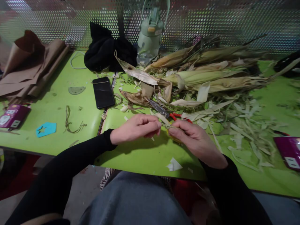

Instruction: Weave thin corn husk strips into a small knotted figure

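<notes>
Head view: thin strip of husk [163, 120] by the scissors [164, 113]

To the near left of the scissors, the left hand [138, 127] has its fingers curled inward; whether they pinch anything I cannot tell. The strip lies between the two hands, just in front of the scissors. It looks light, thin and papery – easy to bend, likely to split along its grain under a hard tug – so a flat pinch near each end seems the best hold. By the red handles of the scissors, the right hand has closed its thumb [179, 133] and bent forefinger on the strip; something yellow [176, 139] beneath is too covered to name.

Well left of the scissors lie brown paper [23, 70], a blue tag [50, 128] and twine [67, 120]; nearer them, a phone [103, 93]. Behind them stand a black cloth [100, 51] and a bottle [149, 39]. To their right, husks [206, 76] heap up, with loose shreds [248, 125] spread before them. What stands in the way is the scissors themselves – close behind the fingers, among scraps that could snag the strip.
</notes>
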